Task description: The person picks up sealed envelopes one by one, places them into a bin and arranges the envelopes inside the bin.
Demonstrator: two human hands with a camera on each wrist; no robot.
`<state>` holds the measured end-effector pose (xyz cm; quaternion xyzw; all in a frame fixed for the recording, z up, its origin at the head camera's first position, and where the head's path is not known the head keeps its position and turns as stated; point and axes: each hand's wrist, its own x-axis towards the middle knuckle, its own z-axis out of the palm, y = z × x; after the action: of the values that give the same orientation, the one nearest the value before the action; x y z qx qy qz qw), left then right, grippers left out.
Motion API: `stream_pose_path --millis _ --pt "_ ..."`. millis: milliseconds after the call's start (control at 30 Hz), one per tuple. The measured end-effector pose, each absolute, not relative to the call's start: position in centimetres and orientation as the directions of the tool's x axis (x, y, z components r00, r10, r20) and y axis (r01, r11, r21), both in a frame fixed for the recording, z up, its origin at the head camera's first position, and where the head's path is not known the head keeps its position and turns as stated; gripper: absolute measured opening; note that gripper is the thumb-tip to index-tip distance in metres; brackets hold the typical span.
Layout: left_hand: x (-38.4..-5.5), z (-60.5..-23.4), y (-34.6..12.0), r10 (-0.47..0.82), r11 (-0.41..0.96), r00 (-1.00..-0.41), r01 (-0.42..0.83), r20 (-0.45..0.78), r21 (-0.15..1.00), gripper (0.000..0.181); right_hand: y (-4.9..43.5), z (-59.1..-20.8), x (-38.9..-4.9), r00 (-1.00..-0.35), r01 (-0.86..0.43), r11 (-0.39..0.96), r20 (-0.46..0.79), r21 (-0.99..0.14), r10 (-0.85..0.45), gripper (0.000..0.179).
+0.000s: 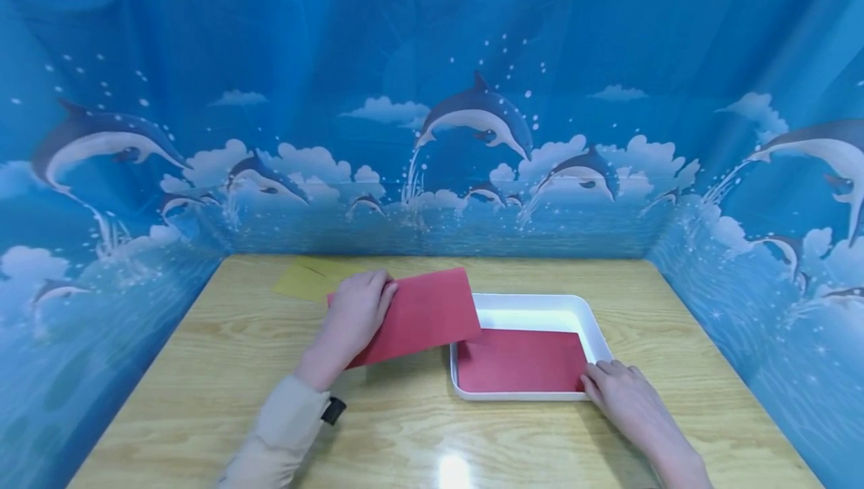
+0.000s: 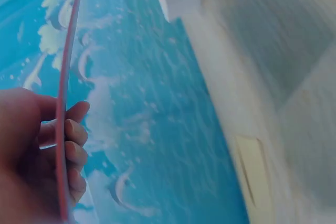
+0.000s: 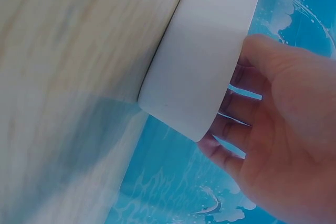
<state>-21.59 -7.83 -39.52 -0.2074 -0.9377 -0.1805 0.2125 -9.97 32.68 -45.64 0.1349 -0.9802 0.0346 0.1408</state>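
Note:
My left hand (image 1: 361, 307) grips a red sheet of paper (image 1: 432, 313) by its left part, thumb on one face and fingers on the other. The sheet is tilted above the table, its right corner reaching over the left side of a white tray (image 1: 526, 396). In the left wrist view the red sheet (image 2: 62, 108) appears edge-on and slightly bowed. Inside the tray lies another red sheet (image 1: 523, 361), flat. My right hand (image 1: 624, 395) holds the tray's front right corner, with fingers over the rim; the right wrist view shows the tray's outer wall (image 3: 194, 56).
Yellow sheets (image 1: 304, 279) lie at the back left of the wooden table (image 1: 405, 436), partly behind my left hand. A blue curtain with dolphins (image 1: 418, 196) closes off the back and both sides.

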Motion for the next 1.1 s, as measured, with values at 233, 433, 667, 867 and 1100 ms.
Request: stream_pose_path --millis 233,433,667,867,1100 --pt "-21.8 -38.4 -4.5 0.362 0.827 -0.801 0.512 0.476 0.232 0.018 32.6 -45.5 -10.0 -0.925 -0.274 0.961 0.285 -0.041 -0.252 0.014" --pt "-21.7 -38.3 -1.6 0.420 0.787 -0.759 0.578 0.498 0.216 0.018 32.6 -45.4 -10.0 -0.930 -0.269 0.962 0.271 -0.047 -0.247 0.012" --pt "-21.3 -38.7 1.6 0.488 0.720 -0.699 0.661 0.522 0.213 0.018 32.7 -45.5 -9.9 -0.914 -0.292 0.956 0.302 -0.031 -0.270 0.012" --pt "-20.9 -39.3 4.0 0.529 0.639 -0.639 0.733 0.559 0.233 0.032 32.8 -45.6 -10.0 -0.905 -0.303 0.953 0.319 -0.021 -0.281 0.010" --pt "-20.2 -40.9 6.0 0.595 0.639 -0.638 0.744 0.489 0.193 0.046 32.8 -45.7 -9.9 -0.893 -0.311 0.950 0.347 -0.019 -0.286 0.010"
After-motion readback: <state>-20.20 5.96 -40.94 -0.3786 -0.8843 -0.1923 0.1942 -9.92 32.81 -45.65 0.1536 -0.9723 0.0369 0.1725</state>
